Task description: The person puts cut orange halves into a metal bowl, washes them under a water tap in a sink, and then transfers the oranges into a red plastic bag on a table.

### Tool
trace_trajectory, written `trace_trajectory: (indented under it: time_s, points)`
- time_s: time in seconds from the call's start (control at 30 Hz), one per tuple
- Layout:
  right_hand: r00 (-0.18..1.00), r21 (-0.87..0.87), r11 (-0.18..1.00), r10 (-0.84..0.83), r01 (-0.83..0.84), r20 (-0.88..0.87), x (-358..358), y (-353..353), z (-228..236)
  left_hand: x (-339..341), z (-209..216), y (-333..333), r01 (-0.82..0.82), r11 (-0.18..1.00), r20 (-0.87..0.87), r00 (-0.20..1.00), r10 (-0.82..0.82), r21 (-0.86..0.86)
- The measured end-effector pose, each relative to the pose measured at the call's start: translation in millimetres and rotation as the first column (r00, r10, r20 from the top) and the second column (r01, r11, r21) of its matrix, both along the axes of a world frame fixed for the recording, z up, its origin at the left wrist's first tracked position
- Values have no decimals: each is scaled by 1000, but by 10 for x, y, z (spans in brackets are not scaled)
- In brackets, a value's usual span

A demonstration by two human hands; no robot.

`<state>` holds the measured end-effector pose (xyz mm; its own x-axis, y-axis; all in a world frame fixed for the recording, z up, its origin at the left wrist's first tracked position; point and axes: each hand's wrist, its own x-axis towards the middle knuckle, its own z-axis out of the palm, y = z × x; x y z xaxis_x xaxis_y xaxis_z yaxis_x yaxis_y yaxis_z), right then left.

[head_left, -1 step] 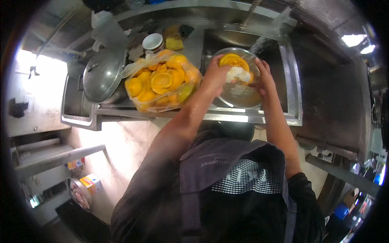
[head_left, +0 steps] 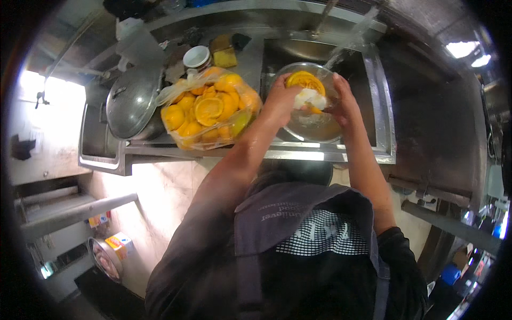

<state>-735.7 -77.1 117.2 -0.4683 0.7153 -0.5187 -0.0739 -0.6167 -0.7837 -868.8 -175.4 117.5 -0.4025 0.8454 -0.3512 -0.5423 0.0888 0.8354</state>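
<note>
Over a round metal bowl (head_left: 320, 134) in the sink, my left hand (head_left: 280, 102) is closed around a squeezed orange half (head_left: 306, 80), its hollow side showing. Below its rim hangs a pale white mass (head_left: 310, 99), which looks like pith or pulp. My right hand (head_left: 346, 104) faces it from the other side, its fingers curled against the lower edge of the peel, where a bit of orange shows. Some of its fingertips are hidden. Beside my left forearm stands a clear plastic bag (head_left: 210, 109) full of orange halves and a greenish one.
Water streams (head_left: 349, 40) into the sink (head_left: 380, 106) at its back right. Left of the bag is a lidded metal pot (head_left: 133, 101). Behind the bag are a white cup (head_left: 197, 56) and a yellow sponge (head_left: 224, 58). A metal counter (head_left: 437, 106) lies to the right.
The view has shifted very slightly. My hands stay over the bowl with the orange half between them; the right fingers have moved a little.
</note>
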Motion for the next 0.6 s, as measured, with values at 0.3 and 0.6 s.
trace_trajectory:
  time_s: [0.3,0.6]
  points:
    - [934,30,996,92,-87,-345,-38,-132,-16,154,-67,128,140,988,-125,981,-147,-62]
    - [986,452,883,-62,125,-153,-246,-521,-55,264,-371,149,-195,978,-591,799,113,-77]
